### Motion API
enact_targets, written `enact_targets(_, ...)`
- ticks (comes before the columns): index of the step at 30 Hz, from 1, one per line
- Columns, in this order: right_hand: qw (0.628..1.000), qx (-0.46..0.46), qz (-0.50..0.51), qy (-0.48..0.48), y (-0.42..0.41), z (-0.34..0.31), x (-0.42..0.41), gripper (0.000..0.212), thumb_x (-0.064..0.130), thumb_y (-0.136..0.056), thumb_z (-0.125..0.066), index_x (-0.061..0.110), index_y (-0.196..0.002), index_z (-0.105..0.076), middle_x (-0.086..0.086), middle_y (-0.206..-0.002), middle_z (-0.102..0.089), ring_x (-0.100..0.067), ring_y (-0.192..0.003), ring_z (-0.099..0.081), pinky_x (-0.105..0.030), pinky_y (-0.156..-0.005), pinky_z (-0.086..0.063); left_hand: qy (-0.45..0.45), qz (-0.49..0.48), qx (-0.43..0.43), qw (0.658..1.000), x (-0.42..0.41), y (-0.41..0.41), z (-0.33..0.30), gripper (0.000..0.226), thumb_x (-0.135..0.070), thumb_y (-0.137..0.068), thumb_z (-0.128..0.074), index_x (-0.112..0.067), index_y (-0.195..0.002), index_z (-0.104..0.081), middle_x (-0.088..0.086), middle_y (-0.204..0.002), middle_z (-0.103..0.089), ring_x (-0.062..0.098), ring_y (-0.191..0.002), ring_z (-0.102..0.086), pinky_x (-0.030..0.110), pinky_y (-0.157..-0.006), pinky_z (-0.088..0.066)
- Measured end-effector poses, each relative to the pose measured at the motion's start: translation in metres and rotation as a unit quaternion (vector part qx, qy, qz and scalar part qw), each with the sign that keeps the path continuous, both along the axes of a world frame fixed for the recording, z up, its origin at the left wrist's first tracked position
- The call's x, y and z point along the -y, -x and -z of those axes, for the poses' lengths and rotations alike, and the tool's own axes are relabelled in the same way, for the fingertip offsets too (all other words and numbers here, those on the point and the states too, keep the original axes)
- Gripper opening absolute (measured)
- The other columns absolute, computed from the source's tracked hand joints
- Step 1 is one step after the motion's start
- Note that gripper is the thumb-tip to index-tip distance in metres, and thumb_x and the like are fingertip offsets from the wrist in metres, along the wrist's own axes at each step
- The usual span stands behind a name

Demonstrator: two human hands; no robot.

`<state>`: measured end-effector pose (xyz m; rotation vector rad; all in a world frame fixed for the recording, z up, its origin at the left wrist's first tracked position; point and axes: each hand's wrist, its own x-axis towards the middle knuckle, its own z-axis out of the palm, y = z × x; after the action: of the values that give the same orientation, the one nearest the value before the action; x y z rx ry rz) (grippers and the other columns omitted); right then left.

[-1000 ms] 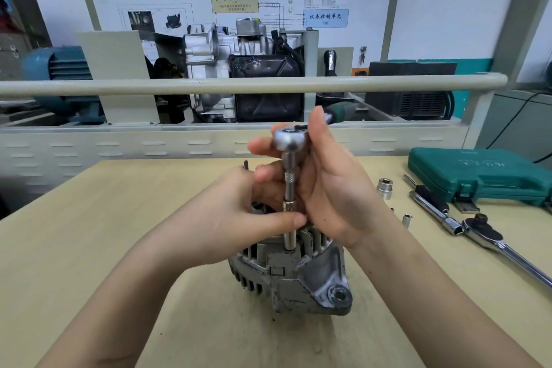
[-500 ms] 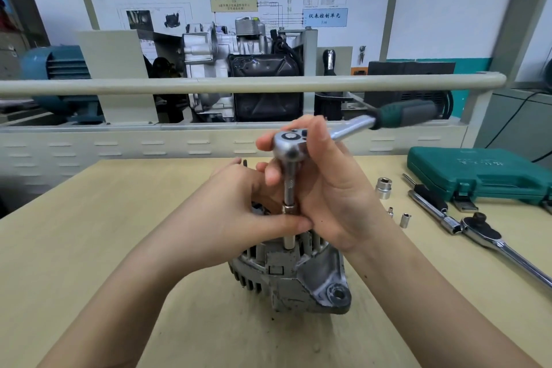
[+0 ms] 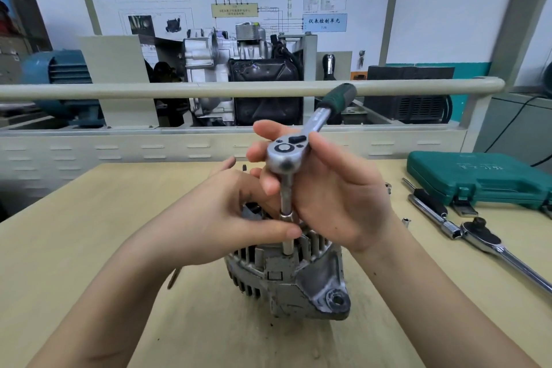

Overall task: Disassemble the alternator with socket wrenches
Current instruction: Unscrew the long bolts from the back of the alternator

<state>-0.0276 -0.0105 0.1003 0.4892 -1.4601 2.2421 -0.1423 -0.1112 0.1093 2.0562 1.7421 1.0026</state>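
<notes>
A grey finned alternator (image 3: 286, 281) stands on the wooden table (image 3: 89, 248) in front of me. A ratchet wrench (image 3: 286, 152) with a green handle stands upright over it, its extension bar and socket (image 3: 287, 243) reaching down into the top of the housing. My right hand (image 3: 334, 194) grips the ratchet head, thumb and fingers curled round it. My left hand (image 3: 227, 218) pinches the extension bar low down, just above the housing. The bolt under the socket is hidden.
To the right lie a closed green tool case (image 3: 478, 179), a larger ratchet (image 3: 490, 245) with an extension bar (image 3: 430, 206), and small loose sockets (image 3: 405, 222). A thin metal piece (image 3: 172, 278) pokes out under my left forearm. A rail (image 3: 239, 88) and engine display stand behind the table.
The ratchet handle swung from pointing away behind my hand, out to the right, then back up to the upper right. Both hands kept their hold over the alternator.
</notes>
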Motion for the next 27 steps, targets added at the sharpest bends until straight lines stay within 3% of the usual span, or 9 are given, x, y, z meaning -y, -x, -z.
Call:
enact_targets(3,0.999,-0.019,0.019,-0.018,0.0020,0.0042,0.0004,0.033,0.030,-0.079,-0.063,0.009,-0.104,-0.061,-0.005,-0.094,-0.069,-0.012,-0.072,-0.064,-0.027,-0.081,-0.050,-0.008,-0.013,0.018,1.000,0.0006,0.0000,-0.0003,0.054,-0.058,-0.056,-0.061,-0.009,-0.079,-0.070,-0.014,-0.084,-0.069,-0.012,-0.093,-0.057,0.054,-0.107,-0.027)
enact_targets(8,0.997,-0.067,0.027,-0.004,0.0046,0.0051,0.0061,0.023,0.022,-0.071,-0.073,0.010,-0.090,-0.068,-0.009,-0.091,-0.069,-0.017,-0.068,-0.066,-0.027,-0.071,-0.054,-0.032,-0.035,-0.014,0.999,0.0024,-0.0046,-0.0024,0.069,-0.053,-0.056,-0.069,0.002,-0.097,-0.065,-0.044,-0.103,-0.050,-0.025,-0.101,-0.044,0.052,-0.109,-0.026)
enact_targets(13,0.997,-0.059,0.046,0.006,0.0035,0.0055,0.0069,0.023,0.023,-0.067,-0.076,0.013,-0.087,-0.068,-0.008,-0.089,-0.070,-0.016,-0.067,-0.066,-0.027,-0.070,-0.054,-0.025,-0.027,0.012,0.999,0.0008,-0.0037,-0.0005,0.064,-0.052,-0.057,-0.067,-0.003,-0.098,-0.065,-0.008,-0.093,-0.069,-0.013,-0.099,-0.053,0.048,-0.110,-0.026)
enact_targets(16,0.997,-0.009,0.075,0.018,0.0063,0.0049,0.0080,0.028,0.032,-0.078,-0.062,0.011,-0.097,-0.063,-0.003,-0.085,-0.072,-0.011,-0.064,-0.066,-0.022,-0.064,-0.054,-0.020,-0.039,0.039,0.998,-0.0002,-0.0047,0.0026,0.034,-0.041,-0.060,-0.069,-0.020,-0.086,-0.065,-0.010,-0.088,-0.069,-0.011,-0.090,-0.058,0.047,-0.109,-0.028)
enact_targets(19,0.995,0.020,0.094,0.026,0.0063,0.0045,0.0050,0.039,0.039,-0.078,-0.049,0.011,-0.104,-0.054,0.000,-0.083,-0.072,-0.008,-0.062,-0.065,-0.022,-0.061,-0.053,-0.018,-0.020,0.048,0.999,-0.0022,-0.0048,0.0045,0.029,-0.037,-0.064,-0.067,-0.019,-0.086,-0.069,-0.005,-0.090,-0.069,-0.003,-0.091,-0.060,0.045,-0.111,-0.024)
enact_targets(21,0.995,0.022,0.097,0.025,0.0054,0.0040,0.0030,0.039,0.040,-0.075,-0.050,0.011,-0.102,-0.054,0.000,-0.083,-0.072,-0.008,-0.062,-0.065,-0.022,-0.063,-0.054,-0.013,-0.023,0.040,0.999,-0.0034,-0.0030,0.0050,0.032,-0.038,-0.065,-0.066,-0.010,-0.078,-0.072,0.000,-0.090,-0.068,0.002,-0.093,-0.059,0.044,-0.111,-0.023)
enact_targets(25,0.997,-0.007,0.067,0.042,0.0057,0.0068,0.0009,0.030,0.035,-0.072,-0.069,0.012,-0.090,-0.065,-0.004,-0.086,-0.072,-0.010,-0.063,-0.066,-0.024,-0.069,-0.056,-0.024,-0.018,0.026,0.999,-0.0033,-0.0046,0.0046,0.027,-0.044,-0.061,-0.068,-0.029,-0.084,-0.067,-0.017,-0.094,-0.066,-0.014,-0.098,-0.052,0.045,-0.112,-0.019)
enact_targets(27,0.997,-0.036,0.046,0.052,0.0049,0.0078,-0.0001,0.029,0.031,-0.065,-0.076,0.012,-0.086,-0.069,-0.008,-0.087,-0.071,-0.012,-0.064,-0.066,-0.026,-0.071,-0.056,-0.044,-0.023,0.020,0.999,-0.0038,-0.0067,0.0063,0.038,-0.051,-0.058,-0.066,-0.021,-0.081,-0.069,-0.017,-0.094,-0.065,-0.013,-0.098,-0.051,0.045,-0.112,-0.019)
